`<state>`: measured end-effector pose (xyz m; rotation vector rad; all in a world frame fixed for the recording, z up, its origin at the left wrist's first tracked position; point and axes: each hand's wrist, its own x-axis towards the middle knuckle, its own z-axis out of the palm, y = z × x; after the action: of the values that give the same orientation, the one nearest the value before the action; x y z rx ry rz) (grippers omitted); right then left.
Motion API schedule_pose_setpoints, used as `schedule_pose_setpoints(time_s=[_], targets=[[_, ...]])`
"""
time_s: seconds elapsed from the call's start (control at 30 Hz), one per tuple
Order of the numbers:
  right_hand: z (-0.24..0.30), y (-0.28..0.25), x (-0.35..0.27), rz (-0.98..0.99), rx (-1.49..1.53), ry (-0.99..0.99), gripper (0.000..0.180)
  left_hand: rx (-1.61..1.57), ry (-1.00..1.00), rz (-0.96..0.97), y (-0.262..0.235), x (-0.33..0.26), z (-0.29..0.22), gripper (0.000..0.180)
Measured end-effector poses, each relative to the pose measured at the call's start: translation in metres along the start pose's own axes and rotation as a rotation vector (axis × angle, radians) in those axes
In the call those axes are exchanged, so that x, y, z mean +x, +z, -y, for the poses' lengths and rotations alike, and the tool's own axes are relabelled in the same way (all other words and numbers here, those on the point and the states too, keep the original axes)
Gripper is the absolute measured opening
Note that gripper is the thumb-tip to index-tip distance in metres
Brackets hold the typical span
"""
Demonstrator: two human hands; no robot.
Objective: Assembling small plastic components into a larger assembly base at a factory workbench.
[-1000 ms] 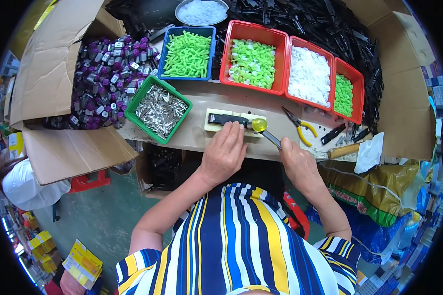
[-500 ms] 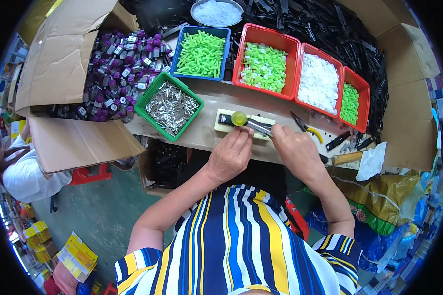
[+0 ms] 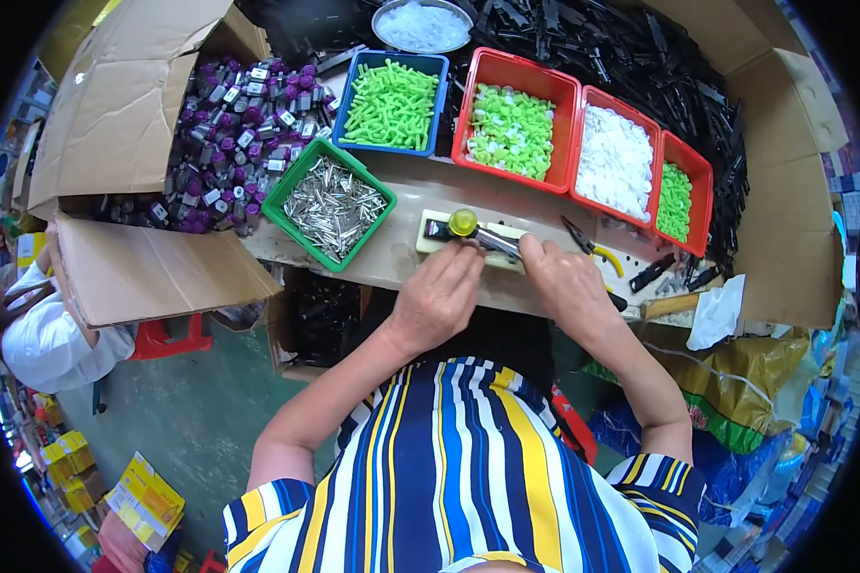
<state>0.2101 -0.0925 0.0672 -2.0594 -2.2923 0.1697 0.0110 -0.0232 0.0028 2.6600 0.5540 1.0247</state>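
A cream block (image 3: 434, 244) lies on the table in front of me, with a dark part (image 3: 438, 229) set in its top. Over that part is a translucent yellow-green round piece (image 3: 462, 222). A shiny metal rod-like piece (image 3: 499, 242) runs from there toward my right hand (image 3: 571, 285), whose fingers are closed on its right end. My left hand (image 3: 438, 298) has its fingers pressed together at the block's near side, just below the round piece. Whatever its fingertips grip is hidden.
A green bin (image 3: 327, 205) of metal pins stands left, beside a carton of purple-grey parts (image 3: 244, 138). Behind are a blue bin (image 3: 392, 105) and red bins (image 3: 564, 143) of green and white pieces. Yellow-handled pliers (image 3: 606, 258) and a wooden handle (image 3: 673, 306) lie right.
Both hands have shifted slightly left. My left fingers sit a little lower along the block's near side; the right hand stays closed at the rod's end.
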Motion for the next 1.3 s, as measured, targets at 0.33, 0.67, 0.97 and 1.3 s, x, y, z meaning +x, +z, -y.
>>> schedule_pose_setpoints(time_s=[0.33,0.67,0.97,1.3], targets=[[0.004,-0.033,-0.022,-0.452,0.242,0.031,0.014,0.067,-0.070,-0.020,-0.012,-0.007,0.016,0.037],[0.003,-0.022,-0.031,-0.379,0.142,-0.011,0.013,0.094,-0.049,-0.017,-0.012,-0.004,0.016,0.035],[-0.010,0.001,-0.044,-0.122,0.148,0.117,0.017,0.111,-0.041,0.006,-0.014,0.007,0.012,0.035],[-0.018,0.020,-0.063,-0.114,0.033,0.164,0.009,0.120,0.103,0.069,-0.005,0.021,0.011,0.033]])
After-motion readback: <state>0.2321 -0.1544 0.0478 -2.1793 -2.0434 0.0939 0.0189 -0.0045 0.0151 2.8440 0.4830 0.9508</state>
